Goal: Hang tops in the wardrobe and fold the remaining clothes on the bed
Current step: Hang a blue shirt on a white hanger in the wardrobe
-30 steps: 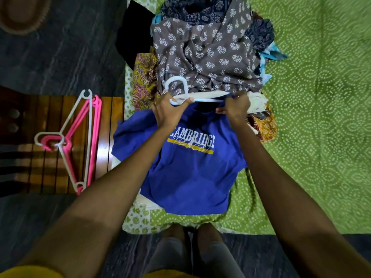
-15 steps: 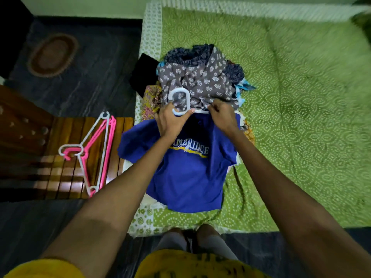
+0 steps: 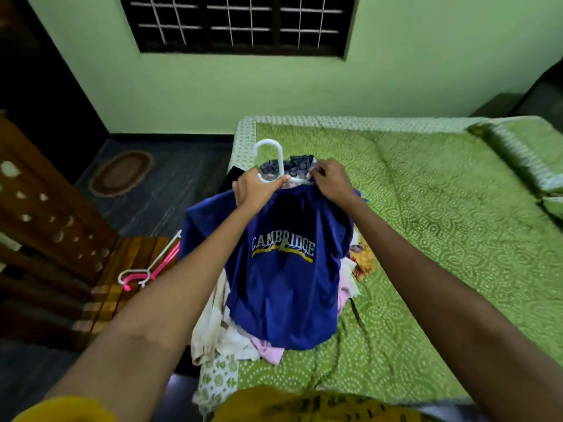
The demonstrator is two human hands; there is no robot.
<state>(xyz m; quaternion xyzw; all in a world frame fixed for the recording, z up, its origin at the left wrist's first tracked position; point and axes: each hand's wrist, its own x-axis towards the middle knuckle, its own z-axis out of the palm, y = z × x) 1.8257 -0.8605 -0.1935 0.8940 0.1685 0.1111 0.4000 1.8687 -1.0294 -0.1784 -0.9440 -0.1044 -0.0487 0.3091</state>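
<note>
A blue T-shirt (image 3: 283, 287) printed "CAMBRIDGE" hangs on a white plastic hanger (image 3: 269, 153), lifted above the bed (image 3: 441, 226). My left hand (image 3: 254, 190) grips the hanger at the base of its hook. My right hand (image 3: 332, 181) pinches the shirt's right shoulder against the hanger arm. Under and behind the shirt lies a pile of clothes (image 3: 219, 333): white and pink pieces at the near side, a dark patterned piece showing above the collar, a yellow floral piece to the right.
Pink and white spare hangers (image 3: 146, 271) lie on a wooden bench (image 3: 122, 287) left of the bed. A dark wooden cabinet (image 3: 39, 214) stands further left. An oval mat (image 3: 122, 172) lies on the dark floor. A pillow (image 3: 527, 147) sits at the bed's far right.
Both hands have raised the hanger with the blue shirt off the pile, so it now hangs freely. My view has tilted up, showing the wall and window.
</note>
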